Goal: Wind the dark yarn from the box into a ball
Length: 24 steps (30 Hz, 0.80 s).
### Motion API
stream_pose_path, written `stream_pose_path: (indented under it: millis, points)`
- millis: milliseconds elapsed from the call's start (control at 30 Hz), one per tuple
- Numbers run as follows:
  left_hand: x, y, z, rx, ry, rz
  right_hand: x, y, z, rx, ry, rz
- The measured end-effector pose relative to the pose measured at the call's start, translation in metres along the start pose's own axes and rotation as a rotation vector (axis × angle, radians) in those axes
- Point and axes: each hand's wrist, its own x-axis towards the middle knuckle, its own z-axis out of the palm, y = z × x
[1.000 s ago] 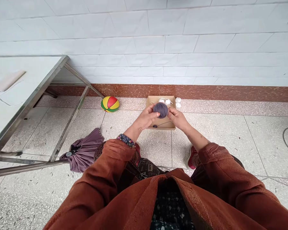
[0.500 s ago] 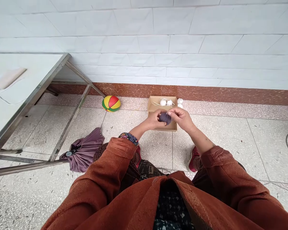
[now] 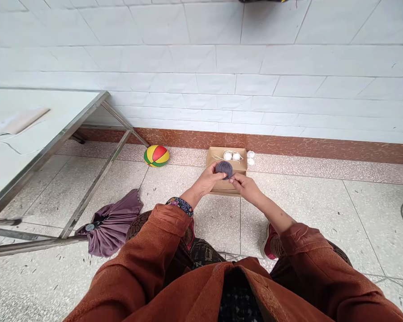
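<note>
The left hand clasped a yarn ball over a box; the right hand pinched the ball's edge.

A single camera, worn on the person's head, looks forward and steeply down. The jacket lies closest, across the near edge; the left hand and right hand are farther off, mid-view. The wall closes the far side, the table left, floor right.
</note>
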Motion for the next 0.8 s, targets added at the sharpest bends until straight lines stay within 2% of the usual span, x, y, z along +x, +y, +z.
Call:
stream_pose_path:
  millis: [167,267,367,500,600,700,800]
  points:
    - [0.007,-0.001,-0.003,0.39,0.154,0.073,-0.006,-0.021,-0.01,0.012,-0.166,-0.171]
    - [0.006,-0.003,-0.001,0.517,0.118,0.126,-0.008,-0.035,-0.024,0.093,-0.141,-0.194]
    - [0.001,-0.005,0.004,0.552,0.016,0.109,-0.005,-0.039,-0.037,0.169,-0.037,-0.157]
    - [-0.01,-0.002,0.013,0.487,-0.231,0.009,0.003,-0.026,-0.045,0.142,0.138,-0.07]
    - [-0.016,0.004,0.018,0.309,-0.415,-0.033,0.009,-0.009,-0.04,0.036,0.193,-0.013]
    - [-0.018,0.007,0.018,0.128,-0.409,-0.022,0.011,0.006,-0.03,-0.033,0.16,0.019]
    - [-0.013,0.004,0.015,0.012,-0.261,-0.031,0.008,0.012,-0.021,-0.091,0.109,0.046]
